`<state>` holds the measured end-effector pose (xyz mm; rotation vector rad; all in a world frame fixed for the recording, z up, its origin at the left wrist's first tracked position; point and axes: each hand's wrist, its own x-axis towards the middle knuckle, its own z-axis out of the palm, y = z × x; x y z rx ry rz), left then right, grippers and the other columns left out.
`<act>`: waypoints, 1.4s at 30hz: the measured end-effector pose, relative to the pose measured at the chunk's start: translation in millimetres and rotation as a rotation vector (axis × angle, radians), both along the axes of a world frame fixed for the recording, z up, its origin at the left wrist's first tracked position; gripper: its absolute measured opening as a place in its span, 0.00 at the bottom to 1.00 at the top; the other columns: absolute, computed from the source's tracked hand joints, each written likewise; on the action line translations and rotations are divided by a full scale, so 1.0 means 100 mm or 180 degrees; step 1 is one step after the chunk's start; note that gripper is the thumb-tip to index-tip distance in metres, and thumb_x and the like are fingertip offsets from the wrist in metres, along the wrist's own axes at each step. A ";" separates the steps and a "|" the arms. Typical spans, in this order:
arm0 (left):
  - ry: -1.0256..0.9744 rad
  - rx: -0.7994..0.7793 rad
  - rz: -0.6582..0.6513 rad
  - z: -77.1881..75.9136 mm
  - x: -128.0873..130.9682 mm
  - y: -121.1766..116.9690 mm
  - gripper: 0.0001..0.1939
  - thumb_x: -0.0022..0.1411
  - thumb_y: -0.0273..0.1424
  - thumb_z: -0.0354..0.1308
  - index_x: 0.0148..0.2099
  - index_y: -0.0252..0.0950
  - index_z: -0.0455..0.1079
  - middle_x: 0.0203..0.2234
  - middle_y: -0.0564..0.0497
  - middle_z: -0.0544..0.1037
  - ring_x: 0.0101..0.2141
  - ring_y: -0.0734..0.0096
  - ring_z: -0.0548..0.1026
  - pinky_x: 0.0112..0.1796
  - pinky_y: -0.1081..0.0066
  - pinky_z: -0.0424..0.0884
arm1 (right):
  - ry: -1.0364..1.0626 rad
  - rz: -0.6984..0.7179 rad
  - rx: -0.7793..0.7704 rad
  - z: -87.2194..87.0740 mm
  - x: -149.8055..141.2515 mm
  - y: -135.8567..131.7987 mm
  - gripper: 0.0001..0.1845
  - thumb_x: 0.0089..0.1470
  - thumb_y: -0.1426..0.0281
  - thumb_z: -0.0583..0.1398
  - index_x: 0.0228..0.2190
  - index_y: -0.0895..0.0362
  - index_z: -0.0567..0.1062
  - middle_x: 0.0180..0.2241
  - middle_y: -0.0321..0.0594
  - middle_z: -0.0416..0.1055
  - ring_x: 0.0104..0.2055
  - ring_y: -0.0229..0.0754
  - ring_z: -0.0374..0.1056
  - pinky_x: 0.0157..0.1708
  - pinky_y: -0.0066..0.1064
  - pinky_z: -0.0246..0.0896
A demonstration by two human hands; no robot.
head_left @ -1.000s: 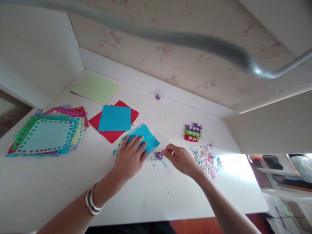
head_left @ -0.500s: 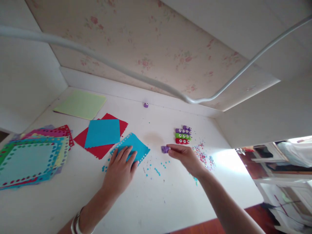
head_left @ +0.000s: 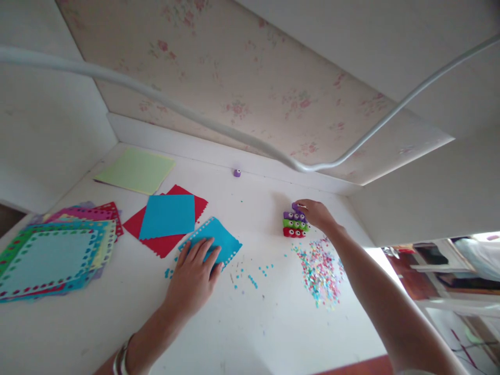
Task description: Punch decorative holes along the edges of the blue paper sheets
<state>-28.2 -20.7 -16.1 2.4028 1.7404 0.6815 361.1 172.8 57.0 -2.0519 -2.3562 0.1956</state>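
Observation:
My left hand (head_left: 193,278) lies flat with its fingers spread on a blue paper sheet (head_left: 223,237), whose edges have rows of punched holes. At the far right of the table, my right hand (head_left: 318,213) pinches a purple craft punch (head_left: 295,207) at the back of a cluster of small punches. That cluster has a purple row (head_left: 289,215), a green row (head_left: 288,224) and a red row (head_left: 288,232) in front. My fingers partly cover the back punches. Blue punched-out bits (head_left: 253,281) lie beside the blue sheet.
A single purple punch (head_left: 237,173) stands by the wall. Left are a blue sheet (head_left: 167,216) over red paper (head_left: 135,221), a pale green stack (head_left: 135,169) and a pile of hole-edged sheets (head_left: 58,260). Confetti (head_left: 322,271) covers the right side. A white cable (head_left: 219,127) crosses above.
My right hand has moved away to the back right, carrying the purple punch from open table to the punch cluster. The confetti is more exposed. My left hand stays on the blue sheet.

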 end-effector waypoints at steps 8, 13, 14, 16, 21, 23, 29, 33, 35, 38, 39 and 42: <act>-0.0088 -0.0041 0.0000 0.01 -0.01 0.01 0.17 0.67 0.34 0.53 0.56 0.40 0.71 0.56 0.43 0.73 0.57 0.50 0.69 0.59 0.46 0.58 | -0.0341 0.0050 -0.0283 -0.09 0.06 0.13 0.22 0.57 0.75 0.53 0.48 0.49 0.79 0.51 0.36 0.76 0.54 0.45 0.70 0.55 0.33 0.61; -0.0160 -0.0030 -0.0010 0.00 -0.02 0.01 0.17 0.66 0.33 0.54 0.55 0.40 0.71 0.56 0.43 0.73 0.56 0.50 0.69 0.58 0.46 0.58 | -0.0502 -0.0439 -0.0307 -0.10 0.18 0.23 0.25 0.58 0.75 0.50 0.53 0.53 0.76 0.50 0.41 0.77 0.50 0.48 0.73 0.50 0.37 0.65; -0.0158 -0.0035 -0.0012 0.00 -0.02 0.02 0.17 0.66 0.33 0.54 0.56 0.40 0.71 0.56 0.43 0.73 0.56 0.50 0.69 0.58 0.46 0.58 | -0.0508 -0.0475 -0.0354 -0.11 0.20 0.25 0.24 0.58 0.74 0.51 0.52 0.53 0.76 0.49 0.41 0.77 0.49 0.48 0.74 0.49 0.36 0.66; -0.0138 -0.0056 -0.0017 0.00 -0.02 0.01 0.17 0.67 0.33 0.53 0.56 0.40 0.71 0.57 0.43 0.73 0.57 0.50 0.69 0.58 0.46 0.58 | -0.0497 -0.0514 -0.0437 -0.12 0.22 0.26 0.22 0.58 0.72 0.52 0.49 0.53 0.78 0.48 0.41 0.78 0.48 0.47 0.74 0.48 0.34 0.67; -0.0102 -0.0107 -0.0020 0.02 -0.02 0.01 0.17 0.67 0.34 0.53 0.56 0.40 0.71 0.57 0.43 0.72 0.57 0.51 0.68 0.59 0.46 0.58 | -0.0411 -0.0564 -0.0481 -0.13 0.22 0.26 0.21 0.59 0.70 0.52 0.48 0.53 0.79 0.48 0.40 0.78 0.47 0.46 0.74 0.46 0.32 0.67; -0.0107 -0.0110 -0.0018 0.02 -0.03 0.01 0.17 0.67 0.34 0.52 0.56 0.40 0.71 0.57 0.43 0.72 0.57 0.51 0.68 0.59 0.46 0.58 | -0.0370 -0.0593 -0.0431 -0.12 0.23 0.26 0.22 0.60 0.70 0.51 0.50 0.53 0.77 0.49 0.40 0.78 0.48 0.46 0.74 0.47 0.33 0.66; -0.0084 -0.0099 -0.0027 0.03 -0.03 0.01 0.17 0.67 0.33 0.52 0.56 0.40 0.71 0.57 0.43 0.72 0.57 0.51 0.68 0.59 0.46 0.58 | -0.0281 -0.0698 -0.0166 0.00 0.23 0.20 0.23 0.62 0.69 0.48 0.53 0.57 0.74 0.50 0.44 0.76 0.51 0.51 0.72 0.50 0.39 0.64; -0.0083 -0.0097 -0.0019 0.03 -0.02 0.01 0.17 0.67 0.33 0.53 0.56 0.40 0.71 0.57 0.43 0.73 0.57 0.51 0.69 0.59 0.46 0.58 | -0.0121 -0.0559 -0.0042 0.07 0.01 0.14 0.22 0.63 0.66 0.49 0.51 0.57 0.75 0.47 0.46 0.78 0.49 0.52 0.73 0.50 0.40 0.65; -0.0097 -0.0089 -0.0031 0.03 -0.02 0.00 0.17 0.67 0.33 0.53 0.56 0.39 0.71 0.57 0.43 0.72 0.57 0.51 0.69 0.59 0.46 0.59 | 0.0011 -0.0402 0.0010 0.08 -0.22 0.14 0.21 0.63 0.65 0.50 0.50 0.56 0.76 0.45 0.45 0.79 0.47 0.50 0.74 0.49 0.38 0.65; -0.0158 -0.0027 -0.0068 0.03 -0.02 0.01 0.16 0.67 0.33 0.53 0.55 0.39 0.72 0.56 0.43 0.73 0.56 0.53 0.70 0.59 0.47 0.60 | 0.0251 -0.0023 0.0025 0.03 -0.68 0.21 0.19 0.63 0.65 0.51 0.50 0.52 0.75 0.46 0.41 0.78 0.47 0.45 0.74 0.50 0.35 0.65; -0.0182 0.0018 -0.0074 0.04 -0.02 0.01 0.16 0.68 0.33 0.53 0.55 0.39 0.72 0.56 0.43 0.73 0.56 0.53 0.70 0.58 0.48 0.60 | 0.0329 0.0126 0.0015 0.00 -0.86 0.26 0.19 0.63 0.66 0.51 0.51 0.52 0.75 0.47 0.40 0.77 0.47 0.44 0.74 0.51 0.34 0.65; -0.0195 0.0164 -0.0001 0.07 -0.05 0.04 0.15 0.68 0.33 0.52 0.54 0.39 0.72 0.55 0.42 0.73 0.55 0.54 0.71 0.57 0.51 0.62 | 0.0518 0.0588 -0.0014 -0.15 -1.41 0.49 0.23 0.62 0.70 0.51 0.57 0.52 0.70 0.57 0.41 0.70 0.50 0.42 0.72 0.55 0.36 0.63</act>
